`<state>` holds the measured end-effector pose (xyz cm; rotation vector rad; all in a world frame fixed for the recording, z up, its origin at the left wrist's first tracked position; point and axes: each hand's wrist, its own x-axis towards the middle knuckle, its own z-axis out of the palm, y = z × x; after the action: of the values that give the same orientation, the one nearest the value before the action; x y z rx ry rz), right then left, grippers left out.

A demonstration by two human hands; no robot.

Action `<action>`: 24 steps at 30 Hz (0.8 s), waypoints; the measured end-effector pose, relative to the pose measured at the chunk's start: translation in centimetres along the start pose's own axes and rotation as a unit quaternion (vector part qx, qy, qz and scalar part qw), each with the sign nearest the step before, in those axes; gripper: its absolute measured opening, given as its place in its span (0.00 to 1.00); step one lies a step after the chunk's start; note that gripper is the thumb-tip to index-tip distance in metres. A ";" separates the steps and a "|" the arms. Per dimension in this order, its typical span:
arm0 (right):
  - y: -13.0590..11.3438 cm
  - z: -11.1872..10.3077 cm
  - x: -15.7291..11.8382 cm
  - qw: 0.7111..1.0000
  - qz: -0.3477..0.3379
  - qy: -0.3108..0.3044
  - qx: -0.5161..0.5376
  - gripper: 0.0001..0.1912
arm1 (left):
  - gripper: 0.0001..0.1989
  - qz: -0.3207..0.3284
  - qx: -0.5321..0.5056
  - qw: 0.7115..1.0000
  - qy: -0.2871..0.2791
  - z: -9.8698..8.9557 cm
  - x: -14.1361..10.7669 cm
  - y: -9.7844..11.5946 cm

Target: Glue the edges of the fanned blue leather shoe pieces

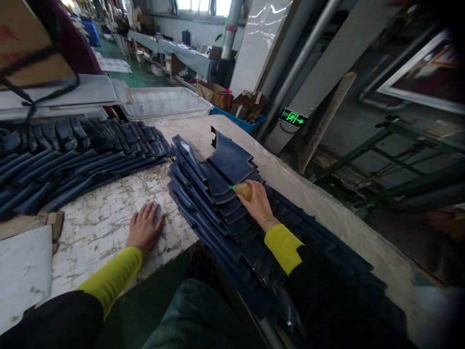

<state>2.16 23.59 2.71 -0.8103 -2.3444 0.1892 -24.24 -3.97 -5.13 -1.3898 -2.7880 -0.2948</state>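
Note:
My right hand (256, 202) is wrapped round a small squeeze bottle (243, 191) of yellowish stuff with a green nozzle. The nozzle tip meets the edge of a dark blue leather-like piece (231, 157), the top one of a long overlapping row that runs toward me on the right. Folded tube-like parts (194, 186) lie along the left side of this row. My left hand (144, 227) rests flat on the worn white tabletop (109, 213), fingers stretched out, holding nothing. It lies apart from the blue pieces.
More blue pieces (80, 145) lie in overlapping rows at the left. Behind them stands a white plastic bin (167, 103), with a blue crate (247, 125) of brown pieces beside it. A cardboard box (32, 43) is at upper left. A green metal frame (403, 145) stands right of the table.

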 end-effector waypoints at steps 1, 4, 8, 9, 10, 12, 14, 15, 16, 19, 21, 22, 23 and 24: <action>0.1 0.0 0.1 1.000 -0.002 -0.002 -0.004 0.24 | 0.28 0.000 -0.001 1.000 -0.001 0.0 0.0 0.0; 0.5 -0.2 0.2 1.000 -0.004 -0.002 -0.014 0.24 | 0.29 -0.002 -0.002 1.000 -0.006 0.1 0.0 -0.1; 0.9 -0.3 0.3 1.000 0.004 0.008 -0.017 0.25 | 0.29 -0.004 -0.002 1.000 -0.005 0.1 0.1 0.0; 1.0 -0.3 0.3 1.000 0.007 0.012 -0.014 0.25 | 0.29 -0.004 -0.003 1.000 -0.003 0.1 0.0 0.0; 1.1 -0.3 0.3 1.000 0.010 0.016 -0.011 0.25 | 0.29 -0.003 -0.003 1.000 -0.002 0.1 0.0 0.0; 1.4 -0.3 0.3 1.000 0.013 0.025 -0.008 0.25 | 0.29 -0.002 -0.002 1.000 0.001 0.1 0.0 0.1; 1.8 -0.4 0.4 0.999 0.014 0.033 -0.010 0.25 | 0.29 -0.001 -0.001 1.000 0.003 0.1 0.0 0.1; 2.0 -0.4 0.5 0.999 0.015 0.036 -0.012 0.25 | 0.28 -0.001 0.001 1.000 0.004 0.1 0.0 0.1; 2.2 -0.5 0.6 0.999 0.017 0.038 -0.016 0.25 | 0.28 0.000 0.003 1.000 0.004 0.1 0.0 0.1; 2.9 -0.7 1.0 0.999 0.021 0.039 -0.027 0.25 | 0.28 0.001 0.005 1.000 0.002 0.0 0.0 0.1; 3.3 -0.9 1.3 0.998 0.021 0.042 -0.032 0.25 | 0.28 -0.001 0.004 1.000 -0.001 0.0 -0.1 0.1; 3.5 -0.9 1.5 0.998 0.020 0.044 -0.034 0.25 | 0.29 -0.001 0.003 1.000 0.000 0.0 -0.1 0.1; 3.7 -1.0 1.7 0.998 0.020 0.047 -0.035 0.25 | 0.29 0.000 0.003 1.000 0.001 0.0 -0.1 0.0; 3.8 -1.0 1.8 0.998 0.021 0.049 -0.036 0.25 | 0.29 0.001 0.003 1.000 0.002 0.0 -0.1 0.0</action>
<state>3.61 27.65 3.23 -0.8839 -2.2536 0.0812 -24.19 -3.99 -5.17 -1.3881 -2.7827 -0.2880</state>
